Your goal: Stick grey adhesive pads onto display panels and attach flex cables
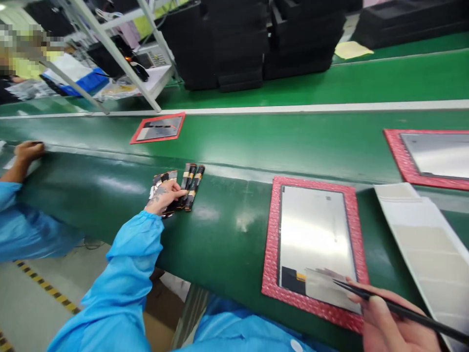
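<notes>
Head view: tweezers [399,309] above a flat panel [315,230]

Nearest, the right hand [395,320] pinches the tweezers, pen-like, presumably for fine control. Between the hands, nearer the right, the panel lies on pink bubble wrap [273,234], likely as cushioning. Farther off, the left hand [166,195] rests at dark strips [194,188], fingers narrowed; whether it grips one cannot be told.

Tall black piles [234,44] stand at the back, with a yellow paper [353,50] on their right. A white frame [116,55] is on the left, with a blue tray [90,81] behind it. Black and yellow stripes [47,287] mark the floor [32,315].
</notes>
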### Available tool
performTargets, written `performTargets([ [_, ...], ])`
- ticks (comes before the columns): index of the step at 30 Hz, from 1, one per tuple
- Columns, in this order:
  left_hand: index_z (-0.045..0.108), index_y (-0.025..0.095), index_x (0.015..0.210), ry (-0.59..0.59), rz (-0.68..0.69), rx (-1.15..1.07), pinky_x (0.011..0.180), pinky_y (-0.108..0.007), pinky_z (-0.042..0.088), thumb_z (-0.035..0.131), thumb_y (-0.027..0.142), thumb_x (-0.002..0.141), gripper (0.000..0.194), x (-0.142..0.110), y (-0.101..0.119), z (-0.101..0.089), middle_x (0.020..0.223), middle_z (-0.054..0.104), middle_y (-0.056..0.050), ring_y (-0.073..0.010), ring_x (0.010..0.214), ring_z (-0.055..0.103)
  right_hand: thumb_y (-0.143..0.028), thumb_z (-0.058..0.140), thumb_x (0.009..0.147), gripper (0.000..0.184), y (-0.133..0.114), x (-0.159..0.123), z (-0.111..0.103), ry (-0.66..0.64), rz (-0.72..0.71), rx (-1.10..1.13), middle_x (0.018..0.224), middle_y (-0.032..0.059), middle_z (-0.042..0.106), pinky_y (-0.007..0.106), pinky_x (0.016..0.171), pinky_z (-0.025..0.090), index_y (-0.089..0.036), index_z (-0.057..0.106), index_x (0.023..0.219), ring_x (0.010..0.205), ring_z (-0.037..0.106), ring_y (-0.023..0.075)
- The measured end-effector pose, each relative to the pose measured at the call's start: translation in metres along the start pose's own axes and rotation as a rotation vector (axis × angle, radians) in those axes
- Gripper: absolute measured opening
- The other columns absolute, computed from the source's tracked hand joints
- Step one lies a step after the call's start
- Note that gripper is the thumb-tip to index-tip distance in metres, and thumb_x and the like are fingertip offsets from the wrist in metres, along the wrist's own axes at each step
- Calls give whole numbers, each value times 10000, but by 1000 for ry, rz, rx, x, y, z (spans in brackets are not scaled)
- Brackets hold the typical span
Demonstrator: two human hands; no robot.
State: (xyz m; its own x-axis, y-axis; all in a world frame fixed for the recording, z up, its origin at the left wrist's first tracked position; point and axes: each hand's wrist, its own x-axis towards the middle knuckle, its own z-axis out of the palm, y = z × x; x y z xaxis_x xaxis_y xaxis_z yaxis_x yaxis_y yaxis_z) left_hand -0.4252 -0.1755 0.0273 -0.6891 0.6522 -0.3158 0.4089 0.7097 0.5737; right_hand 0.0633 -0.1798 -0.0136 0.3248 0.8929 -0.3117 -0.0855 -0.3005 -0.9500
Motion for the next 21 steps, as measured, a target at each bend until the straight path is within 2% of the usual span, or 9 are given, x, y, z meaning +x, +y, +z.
performTargets([
  [3, 493, 252, 595, -18, -2, -24, 605, -279, 415, 793, 365, 711, 342, 0, 5, -6, 544, 507, 52, -160, 584, 519, -650, 954, 542, 488, -10, -3, 3, 0, 50, 18, 830, 4, 783, 375, 907, 625, -340, 761, 865, 809, 729, 224],
  [6, 527, 236, 619, -18, 15, -65, 582, -263, 412, 787, 439, 720, 345, -7, 10, -19, 577, 537, 40, -156, 585, 521, -639, 908, 651, 393, -15, -5, -1, -43, 19, 12, 877, 35, 792, 479, 958, 621, -351, 755, 871, 883, 746, 280],
  [9, 578, 212, 696, 43, 74, -180, 571, -223, 423, 803, 513, 727, 378, -27, 19, -31, 626, 575, 52, -128, 603, 535, -628, 863, 720, 327, -20, -6, -6, -113, -36, 28, 825, 51, 761, 540, 923, 635, -335, 719, 720, 856, 737, 308],
  [11, 616, 194, 741, 64, 139, -288, 581, -196, 435, 806, 532, 748, 387, -49, 30, -26, 642, 592, 68, -97, 612, 542, -631, 834, 752, 358, -25, -4, -6, -178, -68, 31, 796, 68, 745, 517, 866, 649, -317, 706, 638, 858, 734, 318],
  [13, 648, 171, 757, -15, 207, -384, 613, -195, 460, 777, 529, 792, 382, -78, 48, -4, 654, 611, 74, -69, 617, 555, -608, 825, 769, 311, -33, -1, -2, -234, -85, 10, 827, 70, 753, 437, 714, 650, -316, 761, 683, 751, 710, 281],
  [15, 666, 175, 727, -228, 245, -487, 561, -214, 486, 851, 520, 721, 391, -110, 70, 33, 647, 638, 56, -75, 572, 554, -570, 827, 771, 257, -43, 3, 7, -333, -88, -69, 867, 59, 760, 357, 552, 578, -314, 813, 789, 588, 612, 206],
  [16, 675, 175, 716, -354, 237, -545, 528, -227, 490, 882, 522, 688, 405, -126, 81, 55, 637, 645, 38, -82, 537, 547, -557, 822, 773, 260, -48, 5, 13, -424, -77, -139, 883, 58, 762, 341, 531, 549, -302, 822, 820, 566, 581, 189],
  [19, 671, 172, 696, -702, 195, -662, 521, -247, 501, 885, 564, 675, 447, -162, 111, 117, 611, 628, 28, -95, 509, 559, -573, 806, 773, 334, -60, 11, 32, -751, -2, -357, 850, 65, 756, 356, 667, 561, -246, 811, 839, 712, 642, 232],
  [21, 666, 169, 701, -817, 191, -692, 525, -242, 497, 880, 585, 681, 468, -176, 123, 145, 591, 613, 29, -100, 513, 570, -615, 787, 781, 408, -64, 16, 43, -879, 48, -408, 813, 55, 740, 368, 719, 558, -216, 794, 870, 765, 654, 245],
])
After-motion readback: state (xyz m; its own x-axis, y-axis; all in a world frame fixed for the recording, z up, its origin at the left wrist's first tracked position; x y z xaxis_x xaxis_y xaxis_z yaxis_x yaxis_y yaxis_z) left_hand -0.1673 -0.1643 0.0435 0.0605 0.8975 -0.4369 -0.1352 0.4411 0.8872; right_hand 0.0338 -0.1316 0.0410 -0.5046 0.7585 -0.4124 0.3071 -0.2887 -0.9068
